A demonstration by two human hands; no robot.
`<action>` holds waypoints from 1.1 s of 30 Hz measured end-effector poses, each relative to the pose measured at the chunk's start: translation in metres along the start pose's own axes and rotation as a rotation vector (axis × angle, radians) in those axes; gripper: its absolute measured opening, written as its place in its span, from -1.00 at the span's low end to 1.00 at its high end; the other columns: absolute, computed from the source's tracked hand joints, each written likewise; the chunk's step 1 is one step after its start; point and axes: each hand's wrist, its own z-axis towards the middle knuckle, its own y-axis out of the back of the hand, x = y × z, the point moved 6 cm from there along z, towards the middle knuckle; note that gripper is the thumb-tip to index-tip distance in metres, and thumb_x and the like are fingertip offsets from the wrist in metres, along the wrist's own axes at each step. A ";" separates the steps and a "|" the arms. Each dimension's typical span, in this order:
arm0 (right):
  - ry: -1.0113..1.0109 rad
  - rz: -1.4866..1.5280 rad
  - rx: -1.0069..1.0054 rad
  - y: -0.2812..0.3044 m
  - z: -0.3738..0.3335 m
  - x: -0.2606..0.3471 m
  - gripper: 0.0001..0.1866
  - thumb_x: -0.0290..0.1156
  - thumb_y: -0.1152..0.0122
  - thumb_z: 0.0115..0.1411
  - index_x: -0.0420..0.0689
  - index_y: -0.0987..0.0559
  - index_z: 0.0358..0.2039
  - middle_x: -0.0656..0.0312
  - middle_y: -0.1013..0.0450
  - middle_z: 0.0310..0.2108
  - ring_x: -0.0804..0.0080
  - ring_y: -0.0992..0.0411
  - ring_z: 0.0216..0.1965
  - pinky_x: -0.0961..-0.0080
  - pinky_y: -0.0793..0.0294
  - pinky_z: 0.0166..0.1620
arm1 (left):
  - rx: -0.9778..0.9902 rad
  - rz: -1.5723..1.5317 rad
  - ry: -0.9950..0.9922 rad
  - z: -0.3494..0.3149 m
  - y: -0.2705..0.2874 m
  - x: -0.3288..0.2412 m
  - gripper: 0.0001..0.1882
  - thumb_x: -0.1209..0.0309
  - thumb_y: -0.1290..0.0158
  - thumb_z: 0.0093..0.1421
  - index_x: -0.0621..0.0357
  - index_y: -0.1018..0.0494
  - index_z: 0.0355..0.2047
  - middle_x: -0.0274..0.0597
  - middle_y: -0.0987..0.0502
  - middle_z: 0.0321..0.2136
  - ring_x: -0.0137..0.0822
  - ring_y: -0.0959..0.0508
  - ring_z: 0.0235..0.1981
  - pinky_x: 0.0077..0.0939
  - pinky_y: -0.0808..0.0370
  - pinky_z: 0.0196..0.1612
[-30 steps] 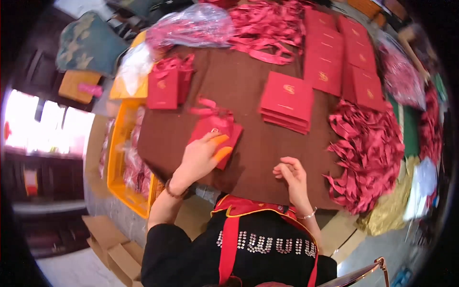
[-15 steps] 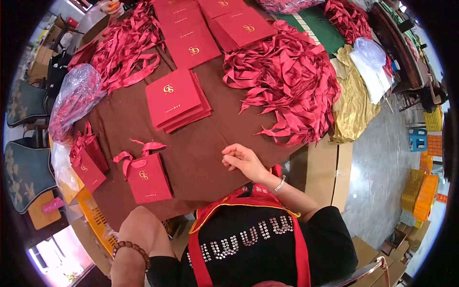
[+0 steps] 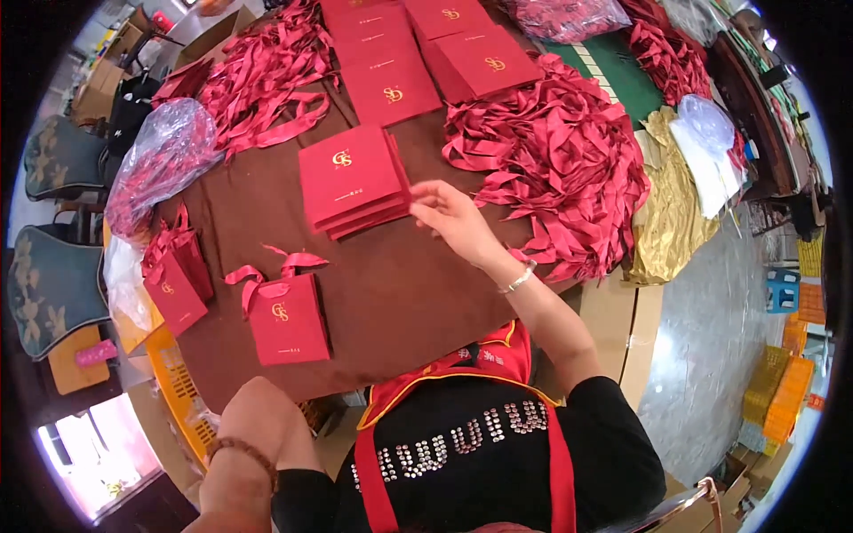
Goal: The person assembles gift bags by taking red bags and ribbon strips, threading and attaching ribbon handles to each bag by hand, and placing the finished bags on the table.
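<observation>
My right hand (image 3: pixel 451 222) is at the right edge of a small stack of flat red paper bags (image 3: pixel 351 173), its fingers apart and their tips at or just touching that edge. Nothing shows lifted in it. My left arm bends sharply at the lower left, with a brown bead bracelet (image 3: pixel 247 455) round it. Beyond the bracelet it runs down to the lower edge, and the fingers there are out of sight. A red gift bag with ribbon handles (image 3: pixel 289 320) lies on the brown cloth nearer me. More bags with ribbons (image 3: pixel 178 298) stand left of it.
Further stacks of flat red bags (image 3: pixel 391 93) lie at the far side. A big heap of red ribbons (image 3: pixel 551 160) sits right, another heap (image 3: pixel 267 84) far left, beside a clear plastic bag (image 3: pixel 164 160). Gold wrapping (image 3: pixel 675 222) hangs at the right edge above cardboard boxes (image 3: pixel 613 338).
My right hand has moved forward from above the bare cloth to the stack's right edge, its curled fingers reaching out. The whole view has shifted slightly. The left arm stays bent.
</observation>
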 end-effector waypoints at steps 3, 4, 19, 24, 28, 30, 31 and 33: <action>0.065 -0.223 -0.053 0.000 0.022 -0.006 -0.60 -0.28 -0.14 0.18 -0.14 -0.38 -0.01 0.38 -0.42 -0.32 0.69 -0.37 -0.40 0.73 -0.34 -0.38 | -0.168 0.008 0.037 -0.005 -0.001 0.044 -0.51 0.11 0.20 0.23 -0.04 -0.21 0.13 -0.28 -0.25 0.11 -0.34 -0.26 0.08 -0.04 -0.03 0.16; 0.036 -0.277 -0.102 -0.001 0.028 0.000 -0.47 -0.16 -0.16 0.16 -0.20 -0.33 0.05 0.29 -0.44 -0.37 0.61 -0.40 -0.40 0.63 -0.38 -0.36 | -0.217 0.006 0.047 -0.012 0.010 0.040 -0.52 0.11 0.20 0.23 -0.02 -0.22 0.12 -0.26 -0.25 0.11 -0.33 -0.27 0.08 -0.06 -0.05 0.16; -0.058 -0.650 -0.150 -0.025 0.060 0.014 -0.37 -0.12 -0.22 0.02 0.00 -0.27 0.09 0.25 -0.51 -0.44 0.25 -0.50 -0.30 0.30 -0.42 -0.22 | -1.005 0.005 0.188 -0.082 0.104 0.165 -0.56 0.23 0.16 0.21 0.28 -0.29 0.00 -0.04 -0.34 0.00 -0.30 -0.35 0.03 -0.30 -0.29 0.08; 0.012 -0.660 -0.171 -0.011 0.063 -0.007 -0.38 -0.22 -0.26 -0.01 -0.06 -0.32 0.07 0.24 -0.49 -0.45 0.32 -0.48 -0.36 0.38 -0.42 -0.27 | -0.428 0.770 1.176 -0.155 0.094 0.319 -0.42 0.37 -0.09 0.14 0.27 -0.21 0.15 -0.08 -0.41 -0.06 -0.36 -0.43 -0.08 -0.57 -0.34 -0.02; 0.076 -0.455 -0.105 -0.010 0.063 -0.015 -0.47 -0.36 -0.27 0.02 -0.25 -0.39 0.01 0.31 -0.42 -0.49 0.58 -0.38 -0.43 0.60 -0.36 -0.33 | -0.093 1.054 1.007 -0.195 0.090 0.348 -0.46 0.49 -0.06 0.10 0.31 -0.24 0.11 0.05 -0.38 0.01 -0.14 -0.39 0.01 -0.34 -0.31 0.07; 0.023 -0.328 -0.057 -0.013 0.060 -0.014 -0.51 -0.39 -0.25 0.06 -0.29 -0.39 0.00 0.36 -0.39 -0.50 0.66 -0.31 -0.45 0.68 -0.31 -0.37 | -0.003 1.181 0.996 -0.179 0.067 0.341 -0.51 0.54 -0.07 0.07 0.25 -0.31 0.06 0.07 -0.37 0.03 -0.03 -0.34 0.06 -0.28 -0.28 0.10; 0.001 -0.318 -0.055 -0.012 0.056 -0.009 -0.52 -0.40 -0.25 0.07 -0.30 -0.38 -0.01 0.38 -0.37 -0.49 0.68 -0.29 -0.45 0.70 -0.29 -0.39 | 0.008 1.277 0.972 -0.178 0.063 0.339 -0.55 0.53 -0.08 0.07 0.19 -0.36 0.03 0.03 -0.38 0.03 -0.04 -0.32 0.07 -0.28 -0.28 0.10; 0.015 -0.200 -0.067 -0.006 0.054 -0.022 -0.59 -0.40 -0.27 0.07 -0.25 -0.41 -0.08 0.41 -0.36 -0.48 0.69 -0.29 -0.44 0.72 -0.28 -0.39 | 0.060 1.369 1.005 -0.164 0.046 0.332 -0.59 0.52 -0.09 0.05 0.18 -0.42 -0.03 0.00 -0.38 0.04 -0.03 -0.34 0.05 -0.29 -0.29 0.09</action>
